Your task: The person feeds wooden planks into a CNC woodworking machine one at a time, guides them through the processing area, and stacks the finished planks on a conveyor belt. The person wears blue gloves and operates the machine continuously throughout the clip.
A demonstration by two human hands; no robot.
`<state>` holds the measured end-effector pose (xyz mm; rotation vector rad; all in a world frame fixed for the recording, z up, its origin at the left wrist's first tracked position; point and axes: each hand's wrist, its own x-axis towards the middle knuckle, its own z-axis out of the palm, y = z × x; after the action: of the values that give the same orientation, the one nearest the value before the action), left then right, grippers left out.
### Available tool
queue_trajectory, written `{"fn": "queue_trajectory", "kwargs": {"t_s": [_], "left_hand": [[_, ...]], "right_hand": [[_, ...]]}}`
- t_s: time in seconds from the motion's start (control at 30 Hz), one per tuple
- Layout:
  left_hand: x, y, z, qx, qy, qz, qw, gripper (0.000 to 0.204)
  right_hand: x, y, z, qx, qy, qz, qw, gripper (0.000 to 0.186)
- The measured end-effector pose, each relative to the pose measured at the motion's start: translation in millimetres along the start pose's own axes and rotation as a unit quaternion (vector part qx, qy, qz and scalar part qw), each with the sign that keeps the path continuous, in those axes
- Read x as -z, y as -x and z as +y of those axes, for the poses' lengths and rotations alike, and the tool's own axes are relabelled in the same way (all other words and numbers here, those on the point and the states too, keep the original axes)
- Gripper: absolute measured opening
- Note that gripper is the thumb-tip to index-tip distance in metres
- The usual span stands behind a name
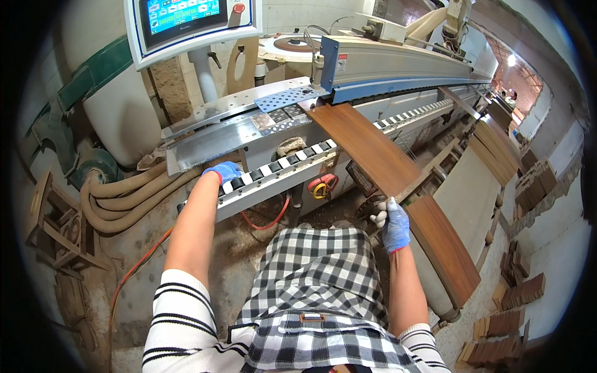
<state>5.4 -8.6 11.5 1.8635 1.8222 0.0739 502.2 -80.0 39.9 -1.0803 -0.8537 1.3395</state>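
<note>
My left hand (222, 171) in a blue glove rests on the near rail of black-and-white pads (280, 165), its fingers loosely extended over it. My gloved right hand (392, 227) is closed at the near end of a long brown board (367, 146), with pale fingertips curled by its edge. The board slants across the pad rail to a perforated blue plate (277, 99) and the machine's long blue-edged beam (404, 84). Just right of my right hand, another brown board (444, 248) lies on a pale conveyor surface (482, 174).
A screen panel (183, 25) stands upper left. Ribbed hoses (121, 217) and a wooden stand (46, 217) are at left. A red-and-yellow tool (322, 186) hangs below the rail. Board stacks (519, 292) line the right wall. A distant person (512, 96) is visible beyond the machine.
</note>
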Motion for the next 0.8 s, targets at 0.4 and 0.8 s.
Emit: {"fn": "queue_trajectory", "kwargs": {"t_s": [0.4,0.8], "left_hand": [[2,2,3,-0.058,0.011,0.012,0.998,0.034],[-2,-7,-12,-0.044,0.035,0.013,0.998,0.035]], "right_hand": [[294,117,35,0.144,0.177,0.462,0.857,0.051],[379,161,53,0.140,0.103,0.627,0.759,0.038]]}}
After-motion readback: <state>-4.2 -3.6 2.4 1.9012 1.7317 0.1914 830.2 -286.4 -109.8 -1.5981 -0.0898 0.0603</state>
